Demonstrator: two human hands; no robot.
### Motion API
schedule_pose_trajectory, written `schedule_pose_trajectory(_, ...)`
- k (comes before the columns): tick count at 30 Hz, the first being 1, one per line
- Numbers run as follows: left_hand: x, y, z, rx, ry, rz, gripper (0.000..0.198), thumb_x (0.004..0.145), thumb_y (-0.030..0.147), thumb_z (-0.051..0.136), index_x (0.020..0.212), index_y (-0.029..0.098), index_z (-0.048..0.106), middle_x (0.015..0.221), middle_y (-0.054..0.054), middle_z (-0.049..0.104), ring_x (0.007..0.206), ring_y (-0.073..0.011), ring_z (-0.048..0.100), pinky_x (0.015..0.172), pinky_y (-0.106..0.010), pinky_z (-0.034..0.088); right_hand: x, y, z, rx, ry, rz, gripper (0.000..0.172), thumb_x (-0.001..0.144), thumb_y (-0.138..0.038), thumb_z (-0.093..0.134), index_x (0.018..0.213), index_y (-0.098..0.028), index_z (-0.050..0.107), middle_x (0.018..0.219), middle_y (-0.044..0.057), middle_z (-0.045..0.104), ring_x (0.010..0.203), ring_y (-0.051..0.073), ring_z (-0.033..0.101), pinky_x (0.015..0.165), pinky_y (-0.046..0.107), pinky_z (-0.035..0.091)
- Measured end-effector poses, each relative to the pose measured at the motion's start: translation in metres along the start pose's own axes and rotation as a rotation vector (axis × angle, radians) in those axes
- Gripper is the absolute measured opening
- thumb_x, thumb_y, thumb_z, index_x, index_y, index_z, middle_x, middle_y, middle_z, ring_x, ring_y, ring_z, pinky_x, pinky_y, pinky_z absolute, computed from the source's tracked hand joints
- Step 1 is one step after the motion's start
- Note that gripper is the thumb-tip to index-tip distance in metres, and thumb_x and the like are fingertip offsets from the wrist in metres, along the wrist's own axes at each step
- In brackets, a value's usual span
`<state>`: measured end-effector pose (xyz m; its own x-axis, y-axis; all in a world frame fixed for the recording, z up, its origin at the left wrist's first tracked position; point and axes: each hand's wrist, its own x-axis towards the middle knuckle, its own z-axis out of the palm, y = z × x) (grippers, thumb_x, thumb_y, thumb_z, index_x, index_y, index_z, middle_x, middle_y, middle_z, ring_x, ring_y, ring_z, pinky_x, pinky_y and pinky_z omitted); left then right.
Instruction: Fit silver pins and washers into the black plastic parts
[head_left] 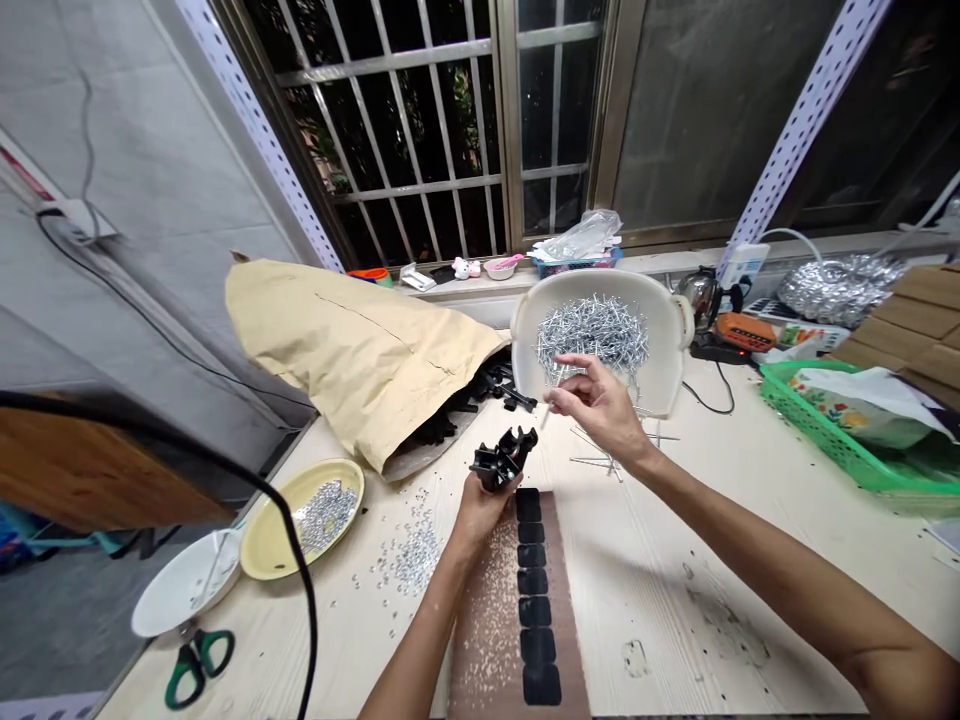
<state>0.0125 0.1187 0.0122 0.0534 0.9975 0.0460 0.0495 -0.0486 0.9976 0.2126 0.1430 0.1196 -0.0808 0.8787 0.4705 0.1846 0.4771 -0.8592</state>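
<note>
My left hand is closed around several black plastic parts, held upright above the far end of a brown board. To the right, my right hand is in a pinch, and a thin, blurred metal pin shows at its fingertips. Just behind that hand a white plastic basin holds a heap of metal pins. A few loose pins lie on the table below the right wrist. More black parts spill from the mouth of a paper sack.
A row of black pads runs along the brown board. Small clear pieces lie scattered at left, near a yellow dish, a white bowl and green-handled scissors. A green basket stands at right.
</note>
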Motion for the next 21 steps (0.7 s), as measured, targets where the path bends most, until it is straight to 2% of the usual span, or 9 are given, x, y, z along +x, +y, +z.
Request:
schedule_pose_trajectory(2,0.001,-0.006,0.002,0.067,-0.021,0.049,0.032,0.069,0.029,0.07,0.096,0.014,0.067,0.091,-0.007,0.07,0.083,-0.0215,0.063,0.078,-0.033,0.048,0.002,-0.018,0.015,0.049,0.0,-0.091,0.038,0.085,-0.032,0.057,0.12,-0.021,0.049,0.086,0.003,0.068,0.082,0.016,0.065,0.076,0.034,0.054)
schedule_pose_trajectory(4,0.0,-0.012,0.001,0.122,-0.036,0.093,0.027,0.069,0.028,0.068,0.092,0.014,0.066,0.089,-0.006,0.068,0.081,-0.0204,0.062,0.076,-0.032,0.048,0.001,-0.024,0.028,0.058,-0.031,-0.158,0.029,0.085,-0.03,0.058,0.112,-0.022,0.053,0.088,0.002,0.068,0.086,0.016,0.065,0.081,0.033,0.052)
schedule_pose_trajectory(9,-0.003,-0.018,-0.006,0.184,-0.06,0.109,0.019,0.071,0.023,0.064,0.088,0.015,0.063,0.084,-0.005,0.066,0.078,-0.019,0.06,0.073,-0.031,0.047,-0.006,-0.01,0.045,0.01,-0.095,-0.201,0.021,0.084,-0.029,0.061,0.104,-0.023,0.058,0.093,0.001,0.067,0.085,0.014,0.065,0.082,0.033,0.051)
schedule_pose_trajectory(15,-0.001,-0.014,-0.004,0.173,-0.044,0.114,0.019,0.071,0.021,0.063,0.089,0.015,0.061,0.085,-0.004,0.064,0.077,-0.0184,0.058,0.071,-0.03,0.046,-0.009,0.007,0.049,-0.173,-0.13,-0.339,0.017,0.085,-0.026,0.06,0.102,-0.026,0.062,0.093,0.0,0.068,0.086,0.015,0.062,0.083,0.034,0.045)
schedule_pose_trajectory(18,-0.001,-0.009,-0.001,0.174,-0.041,0.155,0.023,0.071,0.02,0.063,0.093,0.015,0.061,0.09,-0.004,0.065,0.082,-0.019,0.058,0.075,-0.03,0.046,-0.011,0.004,0.046,-0.292,-0.201,-0.441,0.014,0.087,-0.024,0.058,0.1,-0.025,0.063,0.093,-0.001,0.069,0.091,0.016,0.06,0.086,0.037,0.041)
schedule_pose_trajectory(21,-0.001,-0.005,0.002,0.184,-0.047,0.158,0.021,0.071,0.023,0.063,0.091,0.015,0.062,0.087,-0.004,0.065,0.081,-0.019,0.058,0.074,-0.03,0.046,-0.007,-0.001,0.036,-0.389,-0.279,-0.528,0.018,0.088,-0.028,0.056,0.105,-0.025,0.063,0.098,0.001,0.068,0.1,0.019,0.057,0.09,0.04,0.038)
